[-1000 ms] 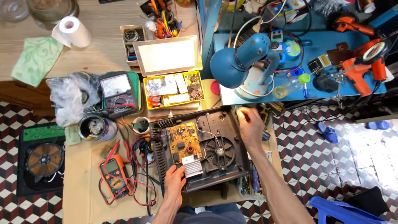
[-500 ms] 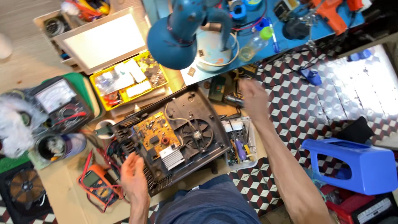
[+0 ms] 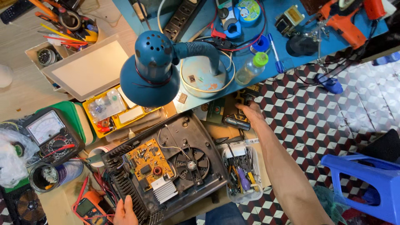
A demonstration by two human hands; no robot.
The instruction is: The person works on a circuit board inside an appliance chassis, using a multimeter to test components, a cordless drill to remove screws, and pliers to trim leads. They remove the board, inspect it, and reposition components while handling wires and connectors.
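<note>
1. Since the earlier frame the view has swung right and closer; right hand (image 3: 248, 111) has reached further out, from the opened appliance's far corner to the clutter under the blue bench's near edge.
2. Right hand: arm stretched out, fingers curled down into a pile of small parts just beyond a dark cylindrical tool (image 3: 236, 122). Cannot tell if it grips anything; fingertips are hidden.
3. Left hand (image 3: 125, 211): flat on the near-left edge of the opened appliance (image 3: 166, 166), fingers loosely spread, holding nothing.
4. Opened appliance sits on the cardboard sheet (image 3: 54, 204) on the floor, black shell face-up, orange circuit board (image 3: 146, 163) left of the round fan (image 3: 191, 164), finned heatsink (image 3: 163, 189) at the board's near edge.
5. Clear tool tray (image 3: 241, 173) is just right of the appliance, touching its side, under the right forearm.
6. Orange multimeter (image 3: 89, 206) lies near the left hand, at the cardboard's near edge.
7. Blue desk lamp (image 3: 152, 71) overhangs the appliance's far side; yellow parts box (image 3: 114, 110) sits left of it.
</note>
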